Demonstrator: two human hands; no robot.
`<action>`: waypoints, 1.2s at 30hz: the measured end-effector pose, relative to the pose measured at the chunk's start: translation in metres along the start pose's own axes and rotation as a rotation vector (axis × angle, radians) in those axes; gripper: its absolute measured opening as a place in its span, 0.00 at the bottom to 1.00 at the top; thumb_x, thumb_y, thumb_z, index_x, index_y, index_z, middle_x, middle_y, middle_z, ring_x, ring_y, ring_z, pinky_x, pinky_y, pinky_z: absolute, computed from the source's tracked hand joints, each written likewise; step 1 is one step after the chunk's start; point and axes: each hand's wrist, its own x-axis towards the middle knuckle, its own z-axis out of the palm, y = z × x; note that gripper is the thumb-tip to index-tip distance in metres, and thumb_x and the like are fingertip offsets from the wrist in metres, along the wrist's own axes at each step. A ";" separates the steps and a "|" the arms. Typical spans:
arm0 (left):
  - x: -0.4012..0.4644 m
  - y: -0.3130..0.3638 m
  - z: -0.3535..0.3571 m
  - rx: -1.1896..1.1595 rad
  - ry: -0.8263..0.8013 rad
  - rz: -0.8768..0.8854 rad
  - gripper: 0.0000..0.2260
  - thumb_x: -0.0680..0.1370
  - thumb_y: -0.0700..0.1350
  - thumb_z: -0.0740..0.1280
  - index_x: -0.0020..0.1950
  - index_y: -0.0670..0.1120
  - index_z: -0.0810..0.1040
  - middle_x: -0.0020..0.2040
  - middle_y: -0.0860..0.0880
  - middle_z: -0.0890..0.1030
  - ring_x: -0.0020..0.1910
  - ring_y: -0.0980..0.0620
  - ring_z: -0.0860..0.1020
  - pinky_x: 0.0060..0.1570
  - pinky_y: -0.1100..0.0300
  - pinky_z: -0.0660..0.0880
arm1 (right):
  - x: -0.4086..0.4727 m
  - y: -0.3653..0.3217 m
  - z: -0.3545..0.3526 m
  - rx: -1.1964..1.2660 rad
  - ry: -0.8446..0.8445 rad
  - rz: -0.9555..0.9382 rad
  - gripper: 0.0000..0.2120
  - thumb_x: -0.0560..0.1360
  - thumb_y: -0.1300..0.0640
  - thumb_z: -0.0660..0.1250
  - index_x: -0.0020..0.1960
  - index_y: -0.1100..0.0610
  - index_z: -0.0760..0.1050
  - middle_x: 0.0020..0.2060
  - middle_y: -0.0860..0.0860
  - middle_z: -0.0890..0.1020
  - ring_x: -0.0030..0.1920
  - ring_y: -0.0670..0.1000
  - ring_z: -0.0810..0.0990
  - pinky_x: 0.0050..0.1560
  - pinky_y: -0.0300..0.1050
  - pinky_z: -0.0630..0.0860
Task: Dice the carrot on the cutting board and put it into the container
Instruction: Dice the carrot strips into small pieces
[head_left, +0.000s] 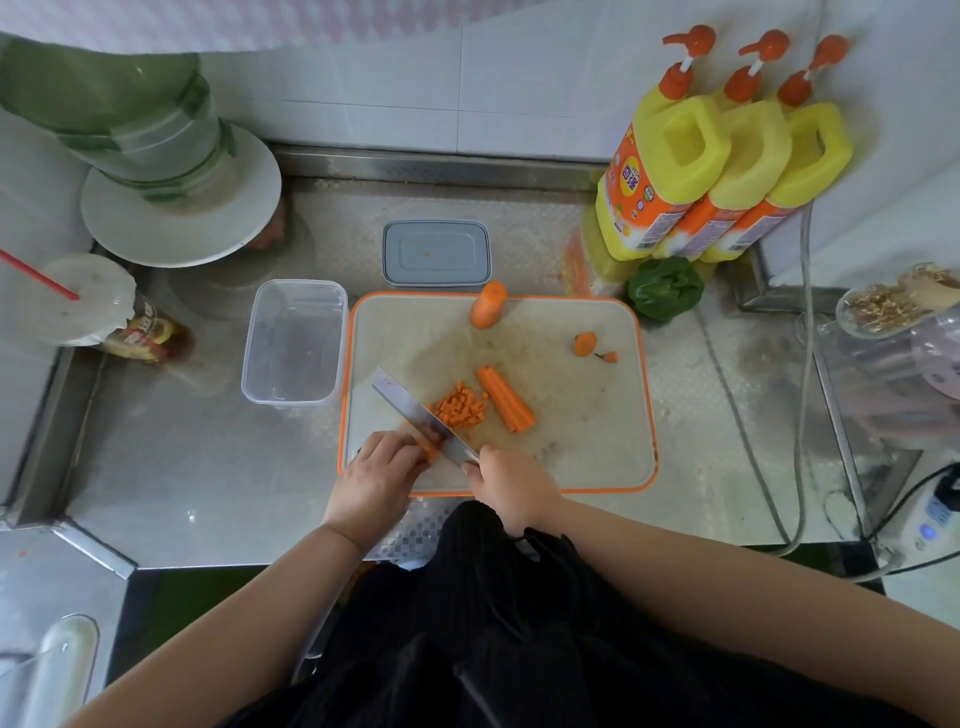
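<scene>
On the orange-rimmed cutting board (582, 415) my right hand (511, 486) grips the handle of a knife (415, 413), its blade angled up and to the left. My left hand (379, 470) curls its fingers over carrot strips (431, 451) right against the blade. Beyond the blade lies a pile of diced carrot (460, 408), and beside it a bundle of long carrot sticks (506, 399). A carrot chunk (488, 305) stands at the board's far edge. Small end scraps (587, 344) lie at the right. The clear container (295, 340) sits left of the board with nothing in it.
A grey lid (437, 253) lies behind the board. Three yellow pump bottles (711, 156) and a green vegetable (665, 287) stand at the back right. A white plate under a green container (182, 202) and a covered cup with a straw (88, 301) sit at the left. Cables run along the right.
</scene>
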 end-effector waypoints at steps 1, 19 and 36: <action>-0.001 -0.001 0.000 0.002 -0.010 -0.002 0.13 0.79 0.49 0.61 0.46 0.43 0.80 0.47 0.47 0.78 0.48 0.46 0.74 0.45 0.52 0.78 | 0.000 0.000 0.000 -0.012 -0.004 -0.017 0.15 0.82 0.52 0.54 0.52 0.63 0.72 0.31 0.49 0.69 0.39 0.57 0.76 0.37 0.46 0.67; 0.006 -0.006 0.005 -0.074 -0.067 -0.089 0.13 0.77 0.49 0.63 0.47 0.45 0.84 0.46 0.49 0.81 0.48 0.48 0.75 0.43 0.52 0.80 | 0.005 -0.014 0.001 -0.038 -0.118 0.008 0.05 0.78 0.61 0.60 0.49 0.62 0.74 0.36 0.54 0.76 0.40 0.57 0.78 0.36 0.46 0.68; -0.004 -0.013 -0.008 -0.005 0.015 -0.139 0.07 0.77 0.46 0.61 0.51 0.46 0.76 0.49 0.47 0.76 0.50 0.46 0.72 0.49 0.54 0.73 | 0.000 -0.001 -0.009 0.027 -0.046 0.018 0.14 0.82 0.49 0.54 0.46 0.59 0.69 0.36 0.53 0.75 0.39 0.56 0.75 0.34 0.45 0.65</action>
